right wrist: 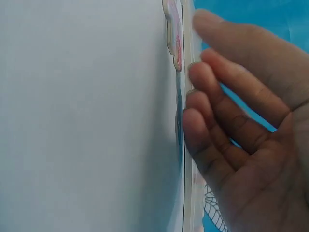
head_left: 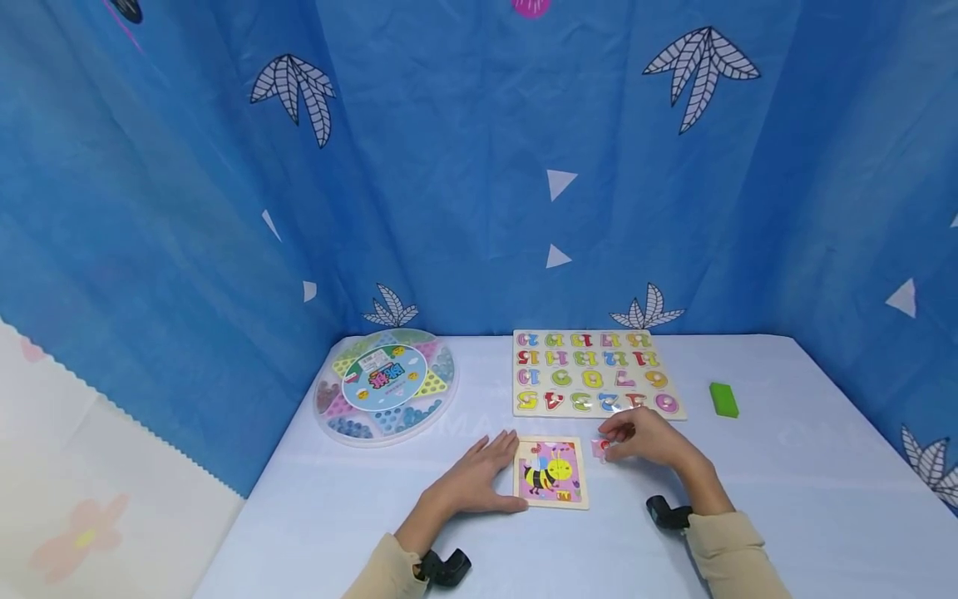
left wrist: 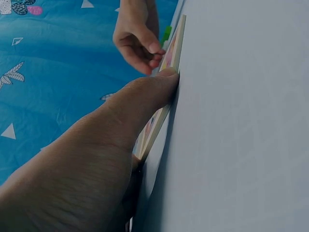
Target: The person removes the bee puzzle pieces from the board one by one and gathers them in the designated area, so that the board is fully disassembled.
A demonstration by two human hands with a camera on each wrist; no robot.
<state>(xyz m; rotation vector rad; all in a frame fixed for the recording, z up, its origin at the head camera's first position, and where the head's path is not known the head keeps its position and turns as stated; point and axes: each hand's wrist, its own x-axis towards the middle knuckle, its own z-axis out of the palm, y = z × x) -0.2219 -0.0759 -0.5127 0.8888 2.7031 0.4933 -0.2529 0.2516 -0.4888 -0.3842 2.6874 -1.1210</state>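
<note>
A small square wooden puzzle board (head_left: 550, 472) with a bee picture lies on the table near its front, one pale gap at its left side. My left hand (head_left: 479, 478) holds this board at its left side, the thumb on the near edge and fingertips by the far left corner. In the left wrist view the thumb (left wrist: 166, 79) rests on the board's rim. My right hand (head_left: 647, 438) hovers, fingers loosely bent, beside a pink puzzle piece (head_left: 599, 449) to the board's right. The right wrist view shows the piece (right wrist: 174, 36) apart from the fingertips (right wrist: 194, 123).
Behind stands a wooden number board (head_left: 591, 374) with colourful numerals. A round marble game box (head_left: 385, 387) sits at the back left and a green block (head_left: 723, 399) to the right. Blue curtains (head_left: 479, 166) enclose the white table (head_left: 793, 466).
</note>
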